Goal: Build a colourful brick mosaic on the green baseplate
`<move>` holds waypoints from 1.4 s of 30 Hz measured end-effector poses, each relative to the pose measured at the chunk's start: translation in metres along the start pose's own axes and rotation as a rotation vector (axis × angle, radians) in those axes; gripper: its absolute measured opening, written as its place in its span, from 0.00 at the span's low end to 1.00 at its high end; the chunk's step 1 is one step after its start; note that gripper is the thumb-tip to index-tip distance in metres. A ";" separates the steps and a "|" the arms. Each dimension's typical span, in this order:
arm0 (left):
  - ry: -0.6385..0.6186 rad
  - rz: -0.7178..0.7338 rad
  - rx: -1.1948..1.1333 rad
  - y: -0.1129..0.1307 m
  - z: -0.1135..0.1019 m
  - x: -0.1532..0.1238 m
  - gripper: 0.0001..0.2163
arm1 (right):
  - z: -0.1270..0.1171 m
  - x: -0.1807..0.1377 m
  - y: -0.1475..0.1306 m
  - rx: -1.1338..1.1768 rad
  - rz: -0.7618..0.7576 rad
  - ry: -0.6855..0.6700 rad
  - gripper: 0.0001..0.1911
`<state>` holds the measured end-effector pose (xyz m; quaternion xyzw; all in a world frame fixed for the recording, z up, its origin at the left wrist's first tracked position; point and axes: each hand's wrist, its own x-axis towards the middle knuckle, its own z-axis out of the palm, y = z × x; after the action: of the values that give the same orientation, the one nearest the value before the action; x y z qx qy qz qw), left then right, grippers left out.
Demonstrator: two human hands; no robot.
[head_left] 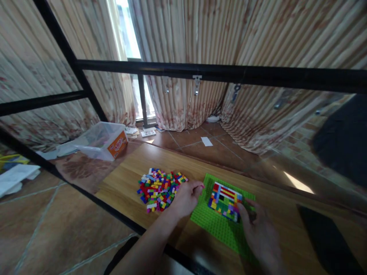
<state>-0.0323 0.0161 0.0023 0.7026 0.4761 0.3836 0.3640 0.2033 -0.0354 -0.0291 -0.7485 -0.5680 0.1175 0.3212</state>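
My left hand (186,198) is closed in a pinch on a small pink brick (202,186), held just off the left edge of the green baseplate (215,228). On that plate stands a low block of many-coloured toy bricks (225,201), with red and white strips along its far part. My right hand (259,229) rests at the right side of this block, thumb against its edge and fingers apart, partly hiding the plate's right side. Left of my left hand lies a loose heap of coloured bricks (160,189), whose right side the hand partly covers.
The wooden table (123,177) carries a dark flat object (327,236) at right. Black metal bars (212,70) cross the view. A clear plastic box (99,139) with an orange label and several papers lie on the tiled floor, before striped curtains (183,34).
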 end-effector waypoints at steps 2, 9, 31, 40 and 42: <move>-0.003 -0.004 -0.012 0.001 0.002 -0.002 0.12 | 0.004 0.001 -0.002 0.007 -0.092 0.039 0.38; -0.082 -0.048 -0.035 0.007 0.008 -0.010 0.12 | 0.027 0.002 0.005 -0.017 -0.326 -0.051 0.42; -0.187 -0.128 -0.687 0.011 0.023 -0.014 0.04 | -0.001 -0.006 -0.044 0.288 -0.334 -0.060 0.21; -0.218 -0.111 -0.674 0.024 0.024 -0.012 0.10 | 0.004 -0.009 -0.064 0.581 -0.230 -0.136 0.12; -0.231 -0.111 -0.669 0.026 0.023 -0.012 0.11 | -0.002 -0.010 -0.065 0.620 -0.222 -0.165 0.13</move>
<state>-0.0044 -0.0058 0.0130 0.5562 0.3173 0.4159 0.6457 0.1505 -0.0356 0.0106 -0.5367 -0.6074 0.3091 0.4974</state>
